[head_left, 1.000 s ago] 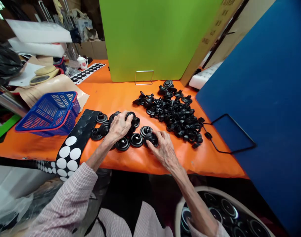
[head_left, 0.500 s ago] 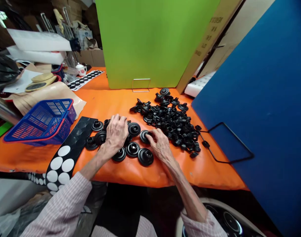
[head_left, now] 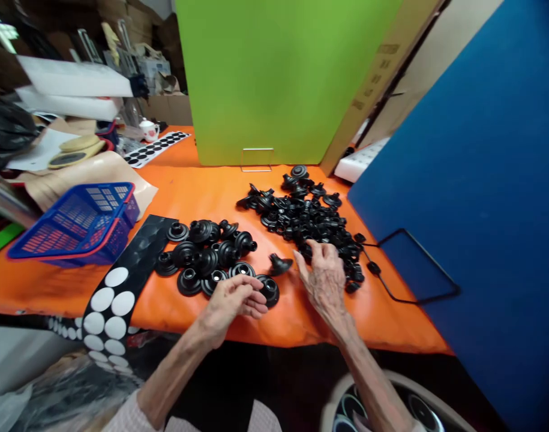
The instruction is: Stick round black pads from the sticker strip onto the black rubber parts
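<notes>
My left hand (head_left: 236,299) hovers over the front of a group of black round stepped pieces (head_left: 206,261), its fingers loosely curled and apart with nothing visible in them. One of these pieces (head_left: 269,289) is partly behind its fingertips. My right hand (head_left: 324,277) reaches over the near side of a heap of small black ring-like parts (head_left: 319,223), thumb spread away from the fingers; its fingertips are at the heap. Between the two hands, a single black flanged piece (head_left: 279,264) is tilted on its side, touched by neither.
A blue plastic basket (head_left: 114,231) stands on the orange table (head_left: 184,186) at left, beside a black strip of white round stickers (head_left: 102,299). A green panel (head_left: 278,78) rises behind, a blue panel (head_left: 472,180) at right with a black wire frame (head_left: 436,294).
My left hand has drawn back toward the front edge from the black round pieces. My right hand has let go of a flanged piece and moved right to the heap.
</notes>
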### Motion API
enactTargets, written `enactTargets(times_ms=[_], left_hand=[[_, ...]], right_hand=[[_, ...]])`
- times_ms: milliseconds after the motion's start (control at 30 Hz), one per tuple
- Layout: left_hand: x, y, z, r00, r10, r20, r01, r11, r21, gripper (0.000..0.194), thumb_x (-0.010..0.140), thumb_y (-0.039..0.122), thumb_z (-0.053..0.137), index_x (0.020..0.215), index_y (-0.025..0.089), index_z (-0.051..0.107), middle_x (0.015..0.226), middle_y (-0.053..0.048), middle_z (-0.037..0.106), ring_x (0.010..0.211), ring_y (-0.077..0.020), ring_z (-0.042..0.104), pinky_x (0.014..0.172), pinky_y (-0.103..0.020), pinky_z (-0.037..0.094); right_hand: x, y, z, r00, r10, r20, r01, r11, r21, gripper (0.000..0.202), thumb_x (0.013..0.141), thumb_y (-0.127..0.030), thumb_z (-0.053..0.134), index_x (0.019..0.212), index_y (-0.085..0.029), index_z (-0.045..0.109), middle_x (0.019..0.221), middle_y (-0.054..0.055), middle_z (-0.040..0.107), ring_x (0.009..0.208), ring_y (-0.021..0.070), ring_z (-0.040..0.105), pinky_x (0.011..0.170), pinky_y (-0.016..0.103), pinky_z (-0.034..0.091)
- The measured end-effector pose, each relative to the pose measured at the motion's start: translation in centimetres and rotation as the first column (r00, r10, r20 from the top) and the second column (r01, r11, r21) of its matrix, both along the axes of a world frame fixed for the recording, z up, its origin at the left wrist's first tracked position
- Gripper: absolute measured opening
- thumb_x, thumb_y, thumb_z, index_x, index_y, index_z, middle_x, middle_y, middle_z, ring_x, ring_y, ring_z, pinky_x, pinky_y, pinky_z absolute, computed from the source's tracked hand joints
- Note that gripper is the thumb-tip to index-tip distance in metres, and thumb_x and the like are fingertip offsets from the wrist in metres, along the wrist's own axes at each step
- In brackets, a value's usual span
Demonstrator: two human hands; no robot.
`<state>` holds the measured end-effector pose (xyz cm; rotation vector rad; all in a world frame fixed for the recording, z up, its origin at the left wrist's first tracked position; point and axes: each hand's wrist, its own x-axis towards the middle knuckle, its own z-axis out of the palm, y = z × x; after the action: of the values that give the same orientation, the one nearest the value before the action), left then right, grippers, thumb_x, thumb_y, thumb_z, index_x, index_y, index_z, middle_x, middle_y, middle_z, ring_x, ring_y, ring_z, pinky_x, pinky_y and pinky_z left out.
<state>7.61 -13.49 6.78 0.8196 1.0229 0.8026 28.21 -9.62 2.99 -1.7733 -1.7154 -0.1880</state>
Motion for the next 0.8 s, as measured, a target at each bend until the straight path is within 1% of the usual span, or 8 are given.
enactTargets(times_ms=[67,133,233,333,433,567,700,800], left_hand=[[0.3,-0.2,-0.3,0.977,0.04,-0.209,-0.02,0.995,0.098,0.021,0.079,0.032,0.058,0.091,0.014,0.061,0.077,-0.006,0.066,0.066,-0.0159,0.064,0.063,-0.028,0.051],[1.0,-0.2,-0.3,0.897,0.103,-0.43,0.021,0.962,0.273,0.018,0.082,0.029,0.054,0.094,0.016,0.061,0.079,-0.005,0.065,0.067,-0.0166,0.063,0.066,-0.031,0.051],[3.1,0.5,0.2,0.725,0.215,-0.655,0.226,0.824,0.52,0.021,0.086,0.026,0.049,0.101,0.018,0.061,0.091,-0.009,0.066,0.083,-0.0215,0.062,0.083,-0.039,0.049],[6.0,2.0,0.3,0.562,0.205,-0.801,0.499,0.688,0.527,0.03,0.086,0.026,0.05,0.112,0.015,0.059,0.113,-0.018,0.062,0.113,-0.0336,0.053,0.099,-0.05,0.04],[8.2,3.9,-0.7,0.476,0.09,-0.875,0.667,0.611,0.426,0.046,0.086,0.025,0.049,0.128,0.009,0.048,0.133,-0.024,0.05,0.13,-0.0408,0.038,0.108,-0.058,0.027],[9.3,5.8,-2.2,0.462,0.026,-0.886,0.697,0.607,0.382,0.046,0.08,0.019,0.053,0.124,0.007,0.049,0.133,-0.026,0.048,0.13,-0.0418,0.038,0.106,-0.057,0.03],[9.3,6.4,-1.5,0.482,0.023,-0.876,0.679,0.621,0.391,0.052,0.074,0.016,0.058,0.124,0.01,0.044,0.135,-0.026,0.045,0.125,-0.0373,0.046,0.098,-0.05,0.04],[8.2,5.9,0.4,0.624,0.028,-0.781,0.511,0.742,0.434,0.05,0.074,0.021,0.062,0.119,0.012,0.043,0.115,-0.02,0.058,0.108,-0.0318,0.058,0.091,-0.046,0.045]], right_hand=[[1.0,1.2,-0.9,0.986,-0.055,0.157,0.059,0.998,-0.02,0.027,0.092,-0.029,0.041,0.106,-0.013,0.058,0.094,0.016,0.059,0.089,0.0296,0.053,0.079,0.047,0.043],[1.3,1.8,-1.6,0.98,-0.035,0.197,0.043,0.998,-0.038,0.023,0.091,-0.023,0.039,0.101,-0.014,0.058,0.092,0.015,0.058,0.089,0.0293,0.051,0.079,0.046,0.042],[1.6,2.1,-1.8,0.985,-0.001,0.171,0.009,0.999,-0.042,0.022,0.089,-0.018,0.038,0.099,-0.015,0.058,0.09,0.013,0.058,0.089,0.0279,0.051,0.081,0.045,0.042],[2.2,1.2,-1.0,0.986,0.017,0.164,-0.012,0.999,-0.03,0.023,0.089,-0.019,0.038,0.101,-0.015,0.057,0.092,0.012,0.057,0.088,0.0264,0.052,0.08,0.042,0.045],[2.9,-1.2,-0.5,0.981,0.094,0.17,-0.087,0.995,-0.047,0.023,0.09,-0.019,0.038,0.104,-0.016,0.057,0.09,0.01,0.055,0.085,0.0249,0.055,0.076,0.039,0.049],[3.2,-5.0,-1.9,0.96,0.264,0.095,-0.252,0.96,-0.126,0.021,0.09,-0.016,0.039,0.099,-0.02,0.058,0.085,0.007,0.053,0.08,0.0227,0.058,0.07,0.038,0.054],[2.3,-6.7,-4.1,0.962,0.274,0.009,-0.272,0.958,-0.089,0.029,0.09,-0.014,0.037,0.111,-0.023,0.055,0.105,0.011,0.057,0.087,0.0218,0.064,0.066,0.036,0.058],[2.1,-6.4,-4.8,0.966,0.257,0.004,-0.256,0.963,-0.089,0.03,0.091,-0.014,0.033,0.108,-0.024,0.056,0.103,0.011,0.059,0.087,0.022,0.066,0.065,0.036,0.058]])
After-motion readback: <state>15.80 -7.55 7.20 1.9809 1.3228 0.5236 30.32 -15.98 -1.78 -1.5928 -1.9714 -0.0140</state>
